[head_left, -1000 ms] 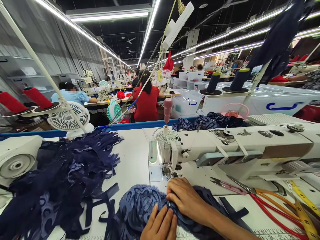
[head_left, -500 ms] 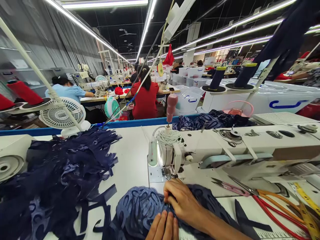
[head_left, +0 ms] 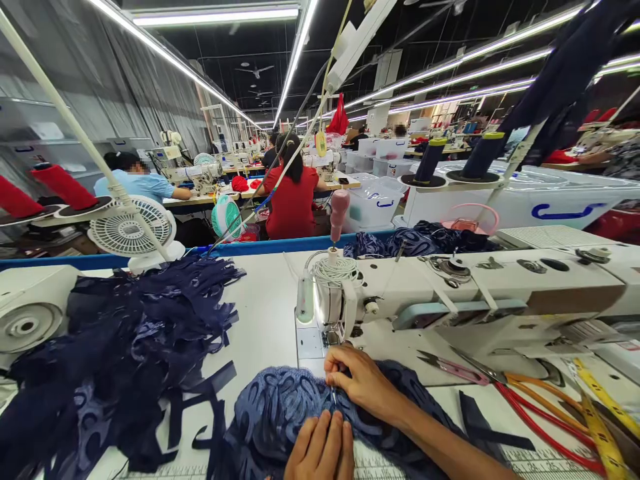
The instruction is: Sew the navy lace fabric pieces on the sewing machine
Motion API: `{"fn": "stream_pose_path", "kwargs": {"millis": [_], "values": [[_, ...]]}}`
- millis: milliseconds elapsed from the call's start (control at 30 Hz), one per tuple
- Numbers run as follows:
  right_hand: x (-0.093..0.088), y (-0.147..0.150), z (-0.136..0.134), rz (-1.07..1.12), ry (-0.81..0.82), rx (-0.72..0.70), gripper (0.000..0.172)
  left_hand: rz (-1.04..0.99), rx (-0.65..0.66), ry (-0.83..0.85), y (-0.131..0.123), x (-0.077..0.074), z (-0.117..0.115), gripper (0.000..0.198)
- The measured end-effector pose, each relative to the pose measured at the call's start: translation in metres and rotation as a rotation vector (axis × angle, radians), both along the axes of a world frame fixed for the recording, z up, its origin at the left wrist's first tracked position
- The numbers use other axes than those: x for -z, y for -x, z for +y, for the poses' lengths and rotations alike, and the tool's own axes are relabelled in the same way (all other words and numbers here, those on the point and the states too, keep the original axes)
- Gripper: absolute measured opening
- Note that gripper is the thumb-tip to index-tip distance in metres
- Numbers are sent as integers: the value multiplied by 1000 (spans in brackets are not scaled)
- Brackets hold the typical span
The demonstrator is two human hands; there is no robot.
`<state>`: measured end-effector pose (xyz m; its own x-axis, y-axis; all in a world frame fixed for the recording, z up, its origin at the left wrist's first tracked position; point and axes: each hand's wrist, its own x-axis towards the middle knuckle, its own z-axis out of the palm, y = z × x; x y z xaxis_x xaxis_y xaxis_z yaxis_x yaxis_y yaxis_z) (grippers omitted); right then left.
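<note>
A navy lace piece (head_left: pixel 280 407) lies on the white table in front of the sewing machine (head_left: pixel 450 293). My right hand (head_left: pixel 360 381) pinches the edge of this lace just below the needle area (head_left: pixel 333 337). Flat on the same lace, at the bottom edge of the view, rests my left hand (head_left: pixel 320 450) with its fingers together. The needle itself is hidden behind the right hand's fingers.
A big heap of navy lace pieces and strips (head_left: pixel 125 347) covers the left of the table. Thread snips (head_left: pixel 453 367), orange-handled scissors (head_left: pixel 545 400) and a yellow measuring tape (head_left: pixel 605 407) lie at the right. A small fan (head_left: pixel 133 233) stands behind. Other people sew at tables further back.
My right hand has moved a little forward toward the needle with the lace edge. My left hand has stayed on the lace.
</note>
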<state>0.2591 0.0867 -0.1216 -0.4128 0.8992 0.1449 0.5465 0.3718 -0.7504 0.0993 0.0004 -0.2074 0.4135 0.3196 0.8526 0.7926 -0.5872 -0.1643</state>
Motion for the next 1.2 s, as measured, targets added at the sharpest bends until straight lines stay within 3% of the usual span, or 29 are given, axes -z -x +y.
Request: {"fn": "stream_pose_path", "kwargs": {"millis": [167,267,400,500,800,1000,1200], "values": [[-12,-9,-14,-4,-109,8,13,60,50,98,7,-17,2,19],[-19,-14,-29,-8,-198,-84,19,19,81,99,10,-32,6,23],[-10,-20,-40,-23,-266,-191,22,110,114,233,17,-57,13,69],[1,-25,-39,12,-261,-173,22,114,101,292,16,-67,18,79],[-2,-30,-46,-238,-401,-162,24,-35,-6,131,0,-51,23,69],[-11,-30,-39,-185,-295,-148,20,60,51,156,13,-53,19,71],[-20,-6,-18,-206,-210,-100,10,93,52,115,16,-49,18,69]]}}
